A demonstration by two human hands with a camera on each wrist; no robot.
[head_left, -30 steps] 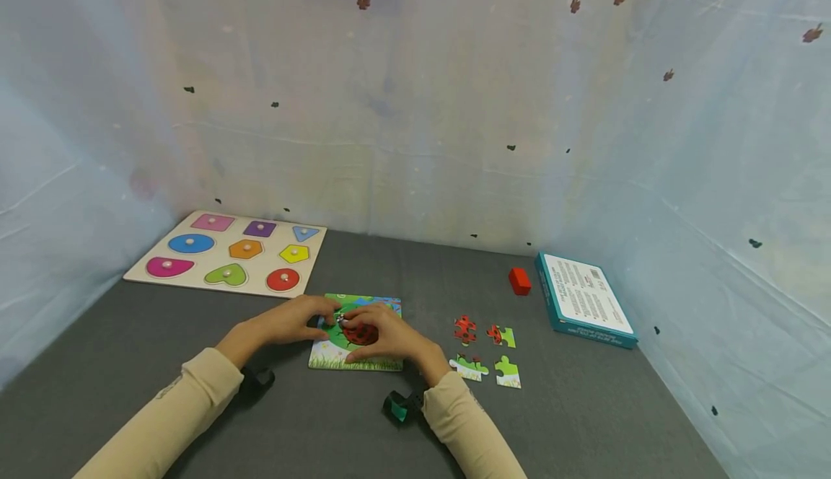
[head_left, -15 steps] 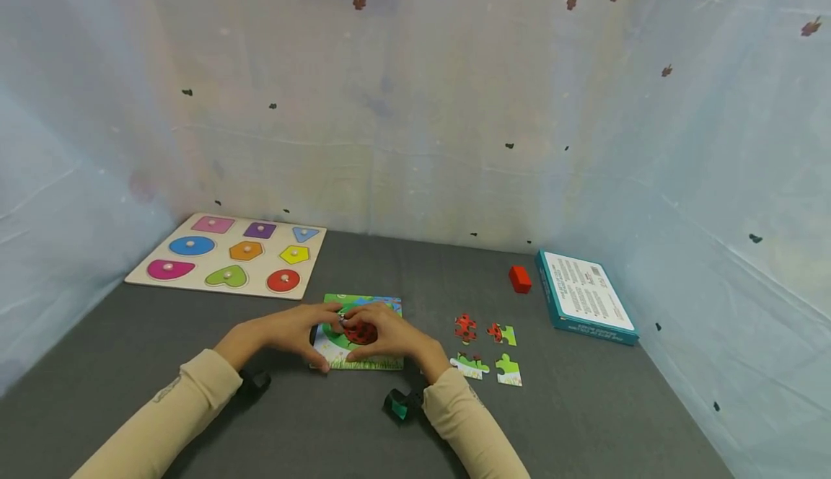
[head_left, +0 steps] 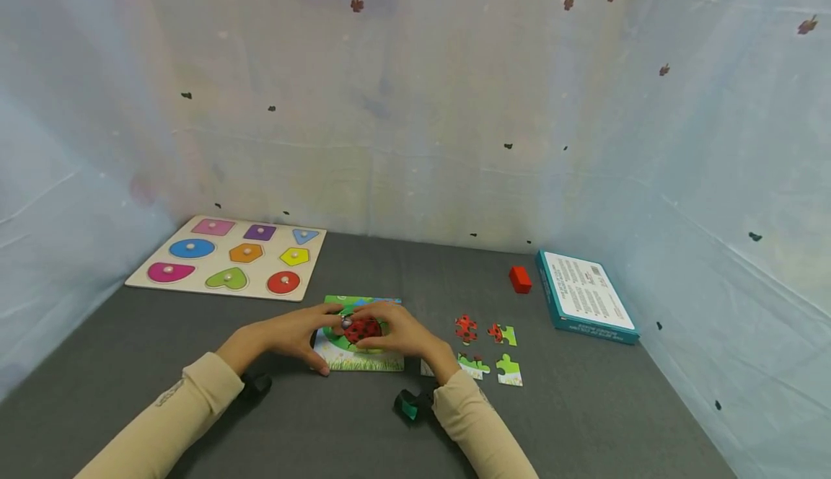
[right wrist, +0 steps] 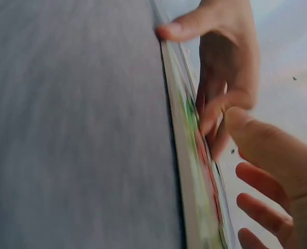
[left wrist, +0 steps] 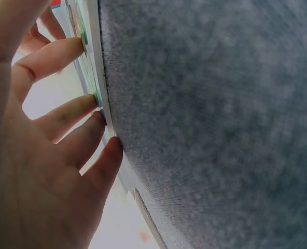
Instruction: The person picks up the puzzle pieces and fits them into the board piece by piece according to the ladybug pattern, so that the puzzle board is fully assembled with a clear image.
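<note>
the ladybug puzzle (head_left: 360, 362) lies flat in front of the person, its grassy strip along the edge nearest them and its blue patch along the far edge. the ladybug's head points left and its body runs left to right; foreshortening hides whether the puzzle itself has a longer side.

the left hand (head_left: 282, 335) rests at the puzzle's left side, fingers spread and a little bent, thumb at the near left corner, fingertips touching the edge and picture. the right hand (head_left: 401, 329) arches over the right part, thumb and fingers spread apart around the ladybug; whether they touch it cannot be told.

grey tabletop (head_left: 337, 428) stretches between the near edge and the person, and a narrower band separates the right edge from four loose pieces (head_left: 509, 371), set two by two. a pale scrap beside the right wrist is mostly hidden.

behind and to the left, the wooden board (head_left: 260, 288) holds nine knobbed shapes in its recesses, its near right corner close to the puzzle. at far right a teal box (head_left: 587, 295) lies printed panel up, contents hidden, beside a red block (head_left: 520, 280).
</note>
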